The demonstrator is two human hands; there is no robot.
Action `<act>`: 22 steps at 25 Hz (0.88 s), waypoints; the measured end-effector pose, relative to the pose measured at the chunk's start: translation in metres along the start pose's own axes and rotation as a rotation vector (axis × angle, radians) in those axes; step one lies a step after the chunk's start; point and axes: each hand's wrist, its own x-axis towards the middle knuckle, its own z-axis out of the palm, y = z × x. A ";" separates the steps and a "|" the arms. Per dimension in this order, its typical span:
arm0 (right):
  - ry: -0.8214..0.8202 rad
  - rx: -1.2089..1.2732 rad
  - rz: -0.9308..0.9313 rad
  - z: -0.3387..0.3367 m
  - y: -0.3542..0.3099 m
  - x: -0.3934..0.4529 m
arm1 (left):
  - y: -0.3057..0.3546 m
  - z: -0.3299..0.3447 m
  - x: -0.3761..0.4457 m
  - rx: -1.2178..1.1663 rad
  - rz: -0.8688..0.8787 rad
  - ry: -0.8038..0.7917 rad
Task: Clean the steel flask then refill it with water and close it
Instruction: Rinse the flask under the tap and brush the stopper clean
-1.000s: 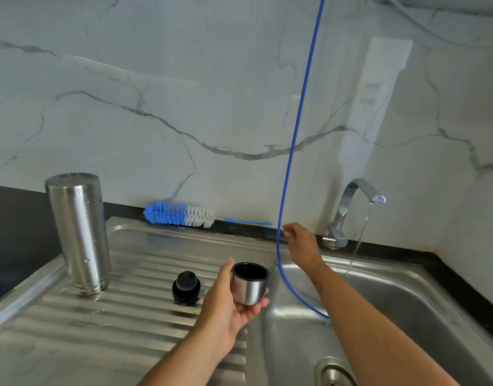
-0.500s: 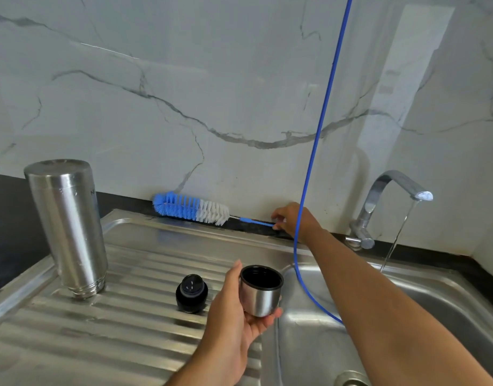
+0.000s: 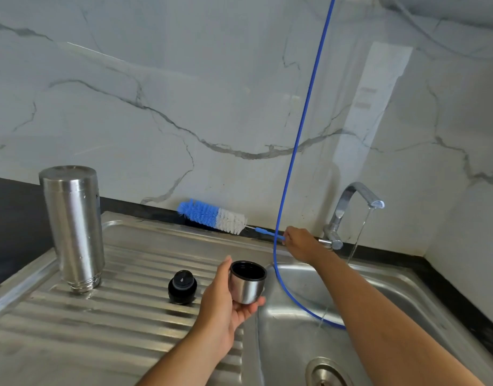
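1. The left hand [image 3: 226, 299] cradles a small steel cup-shaped cap with a dark inside [image 3: 247, 282], thumb and fingers curled round it, mouth up, above the seam between drainboard and basin.
2. A black round stopper [image 3: 182, 286] sits on the ribbed steel drainboard [image 3: 100, 316], just left of that hand.
3. The tall steel flask body [image 3: 74, 227] stands upside down at the drainboard's far left, apparently draining; refilling and closing look undone.
4. The right hand [image 3: 299, 243] pinches the handle end of a blue-and-white bottle brush [image 3: 212, 215] lying along the wall, so the cap probably gets scrubbed next.
5. The chrome tap [image 3: 351, 207] is running water into the steel sink basin [image 3: 393, 288].
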 end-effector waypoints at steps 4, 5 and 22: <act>0.124 0.182 0.068 -0.002 -0.004 -0.028 | -0.003 0.001 -0.003 0.002 -0.013 -0.009; 0.179 0.245 0.092 -0.003 -0.005 -0.035 | -0.004 0.002 -0.004 0.007 -0.019 -0.012; 0.678 0.870 0.146 0.010 -0.018 -0.162 | -0.001 0.008 -0.022 0.006 -0.023 -0.104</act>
